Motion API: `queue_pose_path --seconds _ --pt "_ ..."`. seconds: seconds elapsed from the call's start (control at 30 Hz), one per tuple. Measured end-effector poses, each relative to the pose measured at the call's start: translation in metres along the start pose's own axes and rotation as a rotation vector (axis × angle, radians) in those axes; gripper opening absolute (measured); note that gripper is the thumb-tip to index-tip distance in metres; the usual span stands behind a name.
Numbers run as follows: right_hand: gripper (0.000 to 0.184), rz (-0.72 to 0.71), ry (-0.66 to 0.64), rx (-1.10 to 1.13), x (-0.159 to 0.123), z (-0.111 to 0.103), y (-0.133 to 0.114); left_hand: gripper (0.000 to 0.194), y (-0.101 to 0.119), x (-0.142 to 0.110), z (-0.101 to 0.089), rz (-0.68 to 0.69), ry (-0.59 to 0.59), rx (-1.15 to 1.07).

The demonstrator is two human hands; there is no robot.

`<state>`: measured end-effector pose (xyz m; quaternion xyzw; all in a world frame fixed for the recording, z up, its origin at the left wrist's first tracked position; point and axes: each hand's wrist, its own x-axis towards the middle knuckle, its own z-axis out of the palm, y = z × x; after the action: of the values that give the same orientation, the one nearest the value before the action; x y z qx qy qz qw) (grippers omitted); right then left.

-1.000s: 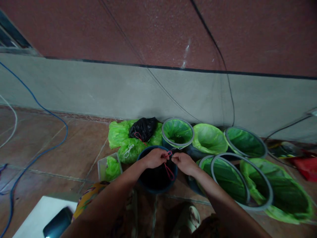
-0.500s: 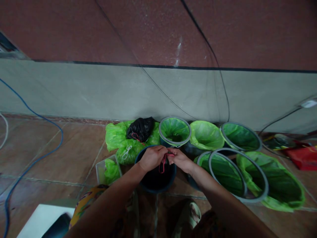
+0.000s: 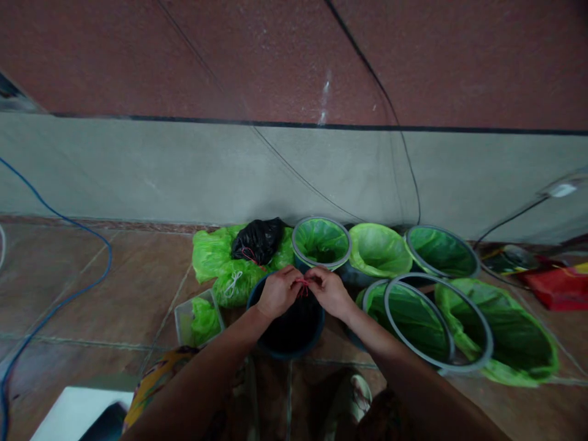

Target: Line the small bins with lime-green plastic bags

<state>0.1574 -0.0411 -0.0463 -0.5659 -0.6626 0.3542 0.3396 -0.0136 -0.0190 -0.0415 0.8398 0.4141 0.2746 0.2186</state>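
2 hands meeting over the dark bin [image 3: 287,343]: left hand [image 3: 278,293] and right hand [image 3: 327,293] are both pinching the red string [image 3: 302,285] between fingertips, just above the bin's far rim; green-lined bins [image 3: 321,242] sitting beyond, tied black bag [image 3: 258,240] lying on green bags [image 3: 215,254] to the left

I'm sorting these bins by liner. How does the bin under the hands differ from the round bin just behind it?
The bin under the hands looks dark inside, while the bin behind it has a bright green liner. The left hand and right hand pinch a red drawstring over the near bin; nothing touches the far one. The far bin has a grey rim ring. Both are round, open-topped and stand upright on the floor.
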Motion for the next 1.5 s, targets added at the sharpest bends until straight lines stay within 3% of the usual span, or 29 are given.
queue_pose_path --seconds 0.07,0.17,0.3,0.53,0.67,0.83,0.93,1.13,1.23,1.37,1.5 --pt "0.016 -0.096 0.018 -0.231 -0.002 -0.003 -0.003 0.014 -0.001 0.000 0.001 -0.063 -0.012 -0.010" --pt "0.024 -0.108 -0.031 -0.464 -0.004 -0.007 -0.005 0.016 -0.001 0.001 0.001 -0.142 -0.039 -0.039" --pt "0.026 0.001 -0.106 -0.638 -0.006 -0.012 -0.002 0.015 -0.002 0.003 0.000 -0.252 -0.116 -0.013" --pt "0.023 0.258 -0.240 -0.798 -0.007 -0.015 0.014 0.020 -0.017 -0.002 0.001 -0.438 -0.373 0.324" --pt "0.024 0.275 -0.278 -0.751 -0.007 -0.014 0.018 0.025 -0.020 -0.006 -0.001 -0.474 -0.534 0.381" --pt "0.024 0.267 -0.226 -0.693 -0.004 -0.012 0.014 0.030 -0.017 0.001 -0.010 -0.479 -0.580 0.331" --pt "0.024 0.262 -0.196 -0.638 -0.002 -0.013 0.006 0.032 -0.017 0.009 -0.011 -0.518 -0.501 0.141" --pt "0.021 0.185 -0.182 -0.387 0.001 -0.014 -0.014 0.026 -0.015 0.009 0.004 -0.836 -0.246 -0.698" --pt "0.019 0.193 -0.184 -0.295 0.003 -0.013 -0.017 0.030 -0.012 0.005 0.008 -0.905 -0.158 -0.905" --pt "0.025 0.212 -0.186 -0.208 0.005 -0.010 -0.013 0.024 -0.011 0.004 0.007 -0.802 -0.245 -0.957" --pt "0.027 0.210 -0.185 -0.042 0.005 -0.003 -0.008 0.019 -0.012 0.005 0.010 -0.597 -0.410 -0.740"
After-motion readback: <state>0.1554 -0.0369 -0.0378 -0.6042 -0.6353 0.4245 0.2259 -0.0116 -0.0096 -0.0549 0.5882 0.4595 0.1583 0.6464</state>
